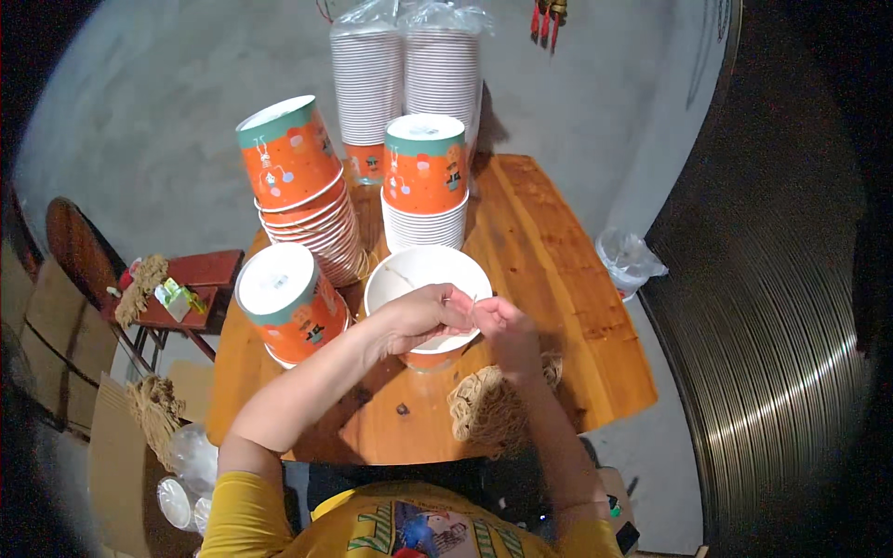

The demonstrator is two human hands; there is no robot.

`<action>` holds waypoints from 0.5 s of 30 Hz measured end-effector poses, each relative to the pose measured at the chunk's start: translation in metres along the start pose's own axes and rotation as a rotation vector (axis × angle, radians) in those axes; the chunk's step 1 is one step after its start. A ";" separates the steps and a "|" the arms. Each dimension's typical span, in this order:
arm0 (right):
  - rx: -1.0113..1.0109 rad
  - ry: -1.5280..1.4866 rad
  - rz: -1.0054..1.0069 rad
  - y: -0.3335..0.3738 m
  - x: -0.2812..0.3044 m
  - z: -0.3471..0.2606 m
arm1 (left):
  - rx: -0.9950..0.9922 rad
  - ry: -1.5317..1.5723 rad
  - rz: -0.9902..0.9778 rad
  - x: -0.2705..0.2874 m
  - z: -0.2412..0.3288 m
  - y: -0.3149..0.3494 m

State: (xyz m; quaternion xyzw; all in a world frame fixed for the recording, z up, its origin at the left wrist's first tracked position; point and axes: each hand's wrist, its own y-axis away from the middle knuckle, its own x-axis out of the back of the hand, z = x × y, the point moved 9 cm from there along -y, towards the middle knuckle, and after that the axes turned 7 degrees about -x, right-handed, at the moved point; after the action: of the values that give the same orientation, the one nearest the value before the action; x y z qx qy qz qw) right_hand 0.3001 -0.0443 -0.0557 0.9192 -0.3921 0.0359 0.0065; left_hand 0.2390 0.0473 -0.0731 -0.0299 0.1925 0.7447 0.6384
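Observation:
Over the near right side of an open paper bucket (379,281), white inside with an orange outside, my two hands meet. My left hand (430,314) is closed in a pinch at a thin tan string (400,276), part of which shows against the bucket's inner wall. Fingertip to fingertip with it, my right hand (507,330) also pinches the string; the exact grip is too small to make out. Below my right wrist a loose heap of tan string (488,409) lies on the wooden table (595,358), partly hidden by the forearm.
Upside-down orange-and-green buckets stand at the left (298,307), in a leaning stack (288,158) and in a middle stack (425,172). Tall bagged stacks (367,88) rise behind. A red stool (200,270) stands left, a plastic-covered bucket (628,260) right of the table, a ribbed shutter (781,353) further right.

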 end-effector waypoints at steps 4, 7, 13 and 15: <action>0.112 -0.265 -0.113 -0.010 0.001 0.018 | -0.066 -0.080 0.067 -0.008 0.012 0.004; 0.239 -0.211 -0.115 -0.008 0.005 0.007 | -0.061 -0.116 0.022 -0.008 0.010 0.001; 0.185 -0.010 -0.240 0.001 0.020 -0.026 | -0.110 -0.192 -0.020 -0.003 0.008 -0.004; 0.299 0.127 -0.293 0.008 0.020 -0.046 | -0.107 -0.248 -0.021 -0.008 0.010 -0.006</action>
State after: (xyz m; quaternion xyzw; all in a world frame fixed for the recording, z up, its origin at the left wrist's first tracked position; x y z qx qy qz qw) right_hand 0.3053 -0.0628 -0.0087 0.9529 -0.2437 0.1502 -0.1003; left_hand 0.2486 0.0436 -0.0629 0.0267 0.0718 0.7453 0.6624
